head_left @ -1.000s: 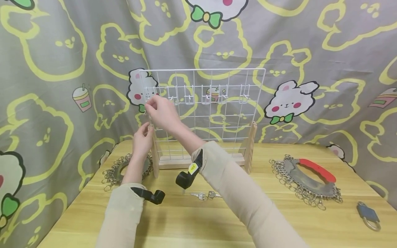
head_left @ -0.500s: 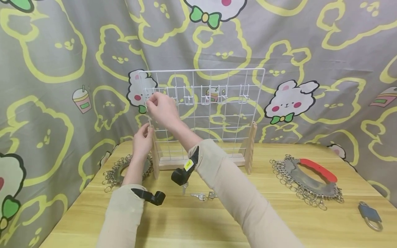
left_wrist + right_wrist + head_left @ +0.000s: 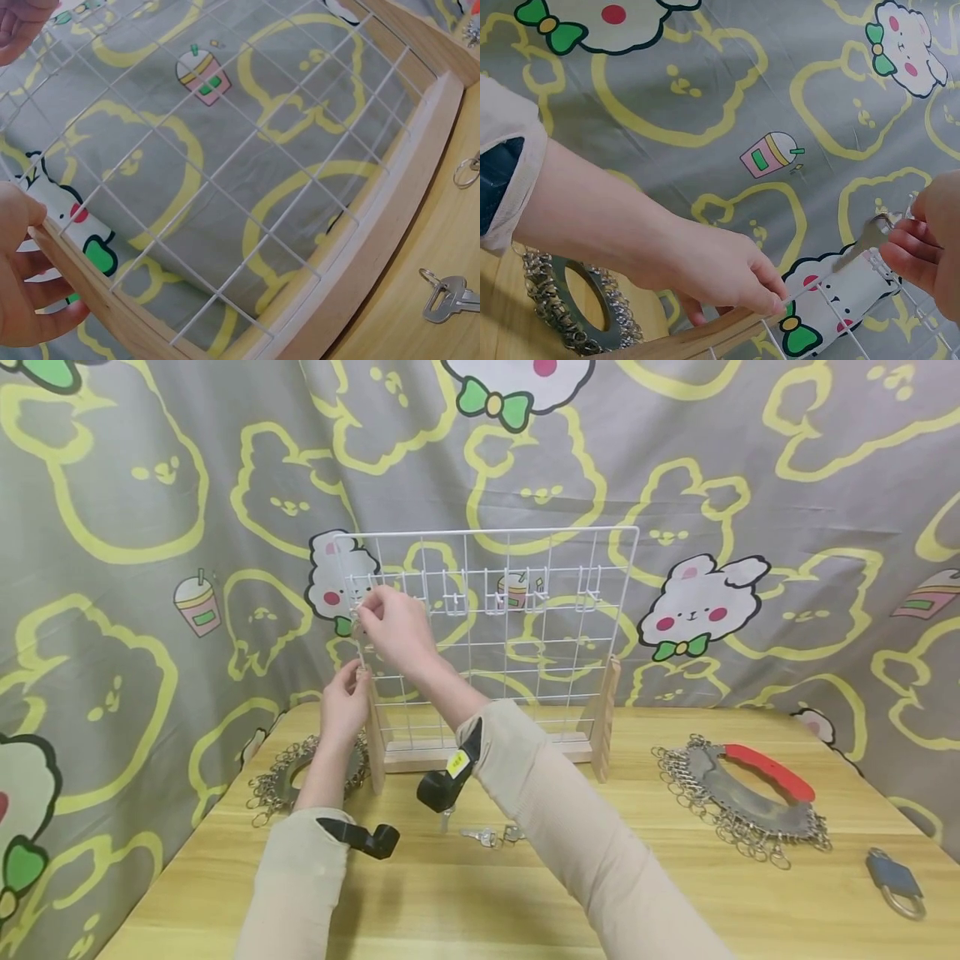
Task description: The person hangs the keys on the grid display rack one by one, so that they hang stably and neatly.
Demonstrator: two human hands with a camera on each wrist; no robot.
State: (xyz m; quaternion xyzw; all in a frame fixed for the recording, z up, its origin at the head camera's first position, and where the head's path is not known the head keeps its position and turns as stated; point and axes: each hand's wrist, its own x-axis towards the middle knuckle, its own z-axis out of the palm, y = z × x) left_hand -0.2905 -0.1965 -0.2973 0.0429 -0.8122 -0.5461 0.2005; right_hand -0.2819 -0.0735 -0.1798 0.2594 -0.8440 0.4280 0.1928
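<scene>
My right hand (image 3: 397, 628) is at the upper left of the white wire grid (image 3: 487, 642), beside the leftmost white hook (image 3: 352, 587). In the right wrist view its fingers pinch the small ring of a silver key (image 3: 861, 244), and the key hangs beside the grid's edge. Lower down, my left hand (image 3: 343, 703) grips the top of the left wooden post (image 3: 374, 739) that supports the grid. The left wrist view shows that hand's thumb and fingers on either side of the wood.
Several more white hooks (image 3: 497, 593) hang along the grid. Loose keys (image 3: 480, 837) lie on the table in front of it. A ring-covered metal plate (image 3: 281, 777) is at the left. To the right are a red-handled plate with rings (image 3: 750, 793) and a padlock (image 3: 895, 881).
My right hand has shifted slightly right with the key, and its forearm moved left, uncovering a key on the table. The left hand stays on the post.
</scene>
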